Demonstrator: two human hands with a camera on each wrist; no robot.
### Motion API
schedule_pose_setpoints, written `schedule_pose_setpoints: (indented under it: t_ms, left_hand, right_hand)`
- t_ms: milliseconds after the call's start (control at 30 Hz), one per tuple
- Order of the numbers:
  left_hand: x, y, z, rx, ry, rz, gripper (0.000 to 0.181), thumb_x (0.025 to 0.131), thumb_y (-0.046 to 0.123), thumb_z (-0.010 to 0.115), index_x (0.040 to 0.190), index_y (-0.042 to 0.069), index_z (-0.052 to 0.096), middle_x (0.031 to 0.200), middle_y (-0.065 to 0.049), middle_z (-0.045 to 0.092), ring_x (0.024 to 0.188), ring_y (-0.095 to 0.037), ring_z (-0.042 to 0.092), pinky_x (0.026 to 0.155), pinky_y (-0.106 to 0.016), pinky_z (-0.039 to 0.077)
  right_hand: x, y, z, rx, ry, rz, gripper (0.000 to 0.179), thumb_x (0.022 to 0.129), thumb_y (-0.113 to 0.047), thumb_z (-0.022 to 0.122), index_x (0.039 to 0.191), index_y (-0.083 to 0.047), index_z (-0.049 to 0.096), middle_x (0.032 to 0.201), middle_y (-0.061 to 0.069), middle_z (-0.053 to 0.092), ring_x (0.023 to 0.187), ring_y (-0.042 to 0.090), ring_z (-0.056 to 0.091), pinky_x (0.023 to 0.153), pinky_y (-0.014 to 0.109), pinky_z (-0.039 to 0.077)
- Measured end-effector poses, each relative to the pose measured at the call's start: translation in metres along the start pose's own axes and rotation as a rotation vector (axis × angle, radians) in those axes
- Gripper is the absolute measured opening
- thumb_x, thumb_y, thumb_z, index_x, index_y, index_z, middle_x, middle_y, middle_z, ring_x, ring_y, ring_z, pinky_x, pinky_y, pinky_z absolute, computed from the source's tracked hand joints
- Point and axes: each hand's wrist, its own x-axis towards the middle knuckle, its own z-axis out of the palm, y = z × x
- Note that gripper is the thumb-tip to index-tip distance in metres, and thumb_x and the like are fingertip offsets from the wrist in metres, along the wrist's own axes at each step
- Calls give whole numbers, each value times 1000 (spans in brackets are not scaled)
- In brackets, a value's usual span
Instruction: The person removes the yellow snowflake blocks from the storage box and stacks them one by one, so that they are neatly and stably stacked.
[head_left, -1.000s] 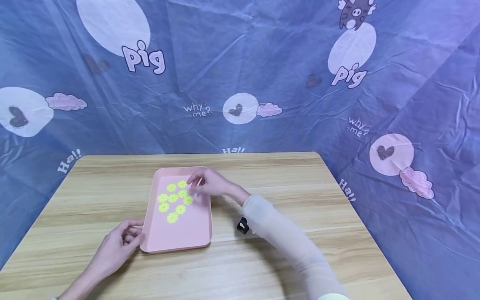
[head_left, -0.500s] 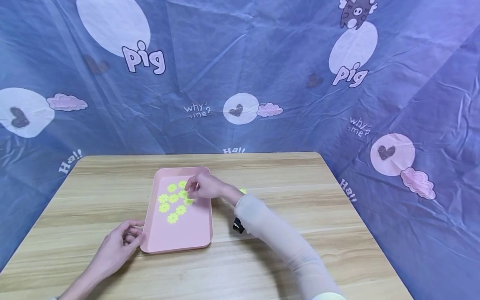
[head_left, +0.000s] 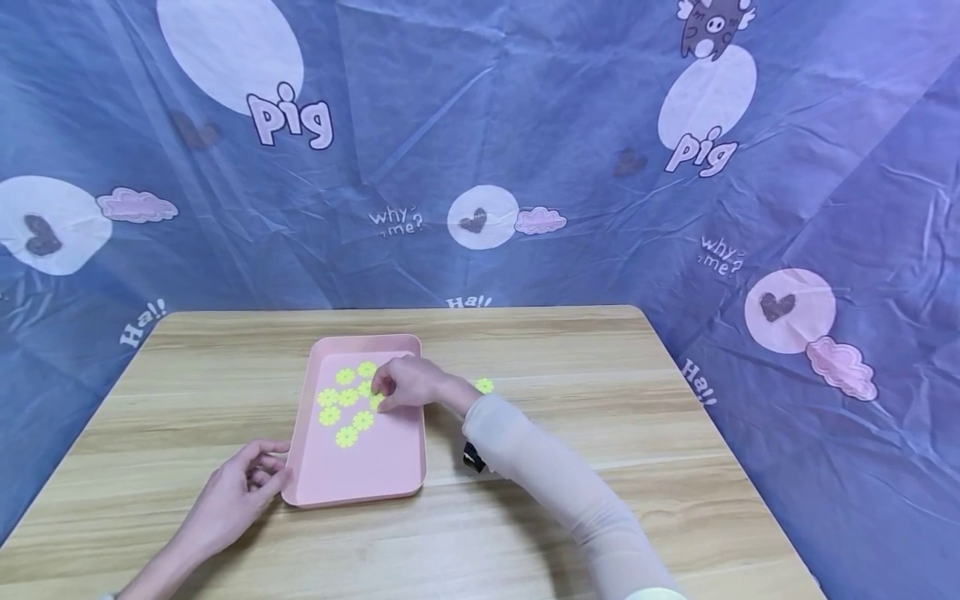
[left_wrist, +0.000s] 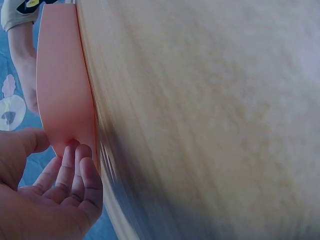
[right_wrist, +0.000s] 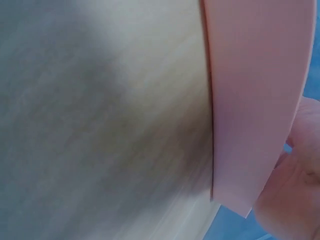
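A pink tray (head_left: 356, 479) lies on the wooden table, with several yellow flower-shaped pieces (head_left: 347, 437) flat inside it. My left hand (head_left: 232, 496) holds the tray's near left corner. In the left wrist view its thumb touches the rim and its bent fingertips meet the outer wall (left_wrist: 65, 75). Over the tray's right side, my right hand (head_left: 412, 382) has thumb and fingers bent around a yellow flower-shaped piece (head_left: 377, 402), pinching it at the group's right edge. The tray wall (right_wrist: 255, 100) hides those fingertips in the right wrist view.
Another yellow flower-shaped piece (head_left: 484, 385) lies on the table (head_left: 570, 350), right of the tray. A small black object (head_left: 472, 457), partly covered by my right sleeve, is nearer. Blue printed cloth (head_left: 420, 150) hangs behind the table and along its sides.
My right hand has moved down and slightly nearer, bringing its fingertips to the right-hand piece. The sleeve's shift uncovers the piece on the table. My left hand and the tray stay in place.
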Motion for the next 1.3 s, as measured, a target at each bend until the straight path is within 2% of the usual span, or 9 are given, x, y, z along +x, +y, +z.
schedule_pose_setpoints:
  t_ms: [133,467,700,833,1067,1300]
  left_hand:
    - [-2,1,0,1,1,-5,35,96,12,75,127,0,64,101,-8,74,74,4,58,67,-21,50]
    - [-4,3,1,3,-1,-11,34,96,12,74,127,0,64,101,-7,74,74,4,57,66,-21,49]
    - [-6,5,1,-1,-7,-19,35,96,12,74,127,0,63,101,-8,74,74,4,58,67,-21,49]
    - [-7,6,2,-4,-4,-15,35,96,11,74,127,-1,63,101,-8,74,74,4,58,67,-21,49]
    - [-9,8,2,-5,4,-1,34,96,10,74,127,-1,64,99,-8,74,73,4,58,66,-21,49]
    - [-12,9,3,-4,16,3,34,96,10,74,126,-1,64,99,-7,75,72,5,58,66,-21,49]
  right_hand:
    - [-3,-1,2,-45,2,-9,25,89,-28,86,110,-20,77,90,-10,71,78,-1,57,74,13,44]
    - [-6,-2,2,-67,12,5,24,88,-31,87,107,-20,78,97,-10,75,86,-1,61,80,14,44]
    - [-7,-2,3,-64,21,4,24,86,-32,89,103,-21,77,95,-10,74,85,-1,61,81,15,43]
    - [-9,-2,2,-27,18,-11,20,87,-27,87,102,-19,76,93,-9,74,83,-1,60,79,14,44]
    - [-12,-4,-2,99,17,-49,9,93,-11,80,101,-11,77,93,1,77,78,-1,60,76,12,48]
    - [-18,-6,-6,151,30,-71,5,96,-10,76,100,-7,78,96,4,79,81,0,61,80,12,49]
